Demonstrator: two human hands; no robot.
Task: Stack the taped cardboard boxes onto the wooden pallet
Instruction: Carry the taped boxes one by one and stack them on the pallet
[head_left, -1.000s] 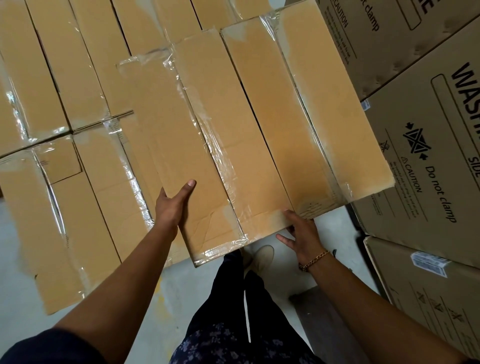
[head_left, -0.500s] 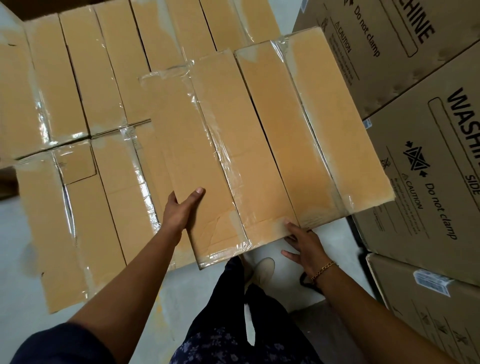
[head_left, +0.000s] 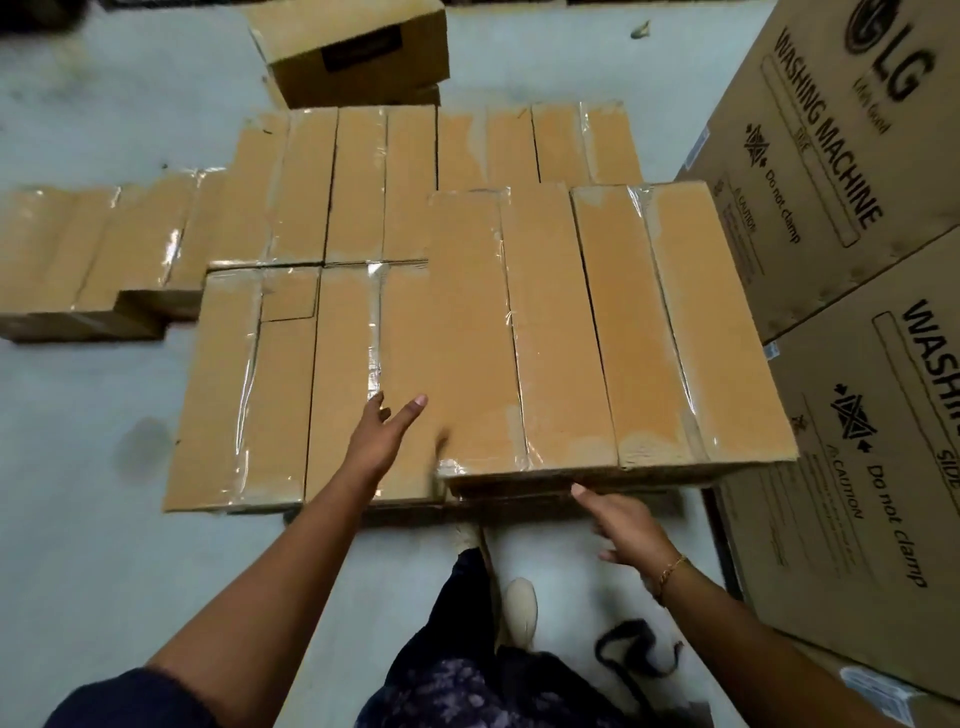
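Now the right grip (head_left: 626, 527) is hovering released just short of the near edge of the taped bundle of boxes (head_left: 571, 332), and the left grip (head_left: 380, 436) is spreading empty beside its near left corner, likely because the load is sitting flat and needing no support. Half a second ago both were clasping that edge with the bundle tilted in the air; now it is lying on the lower boxes (head_left: 270, 395) covering the pallet (head_left: 363, 512), close beside the washing machine cartons (head_left: 852, 218).

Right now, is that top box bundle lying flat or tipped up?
Flat: the bundle lies level on the lower boxes; left hand and right hand are open.
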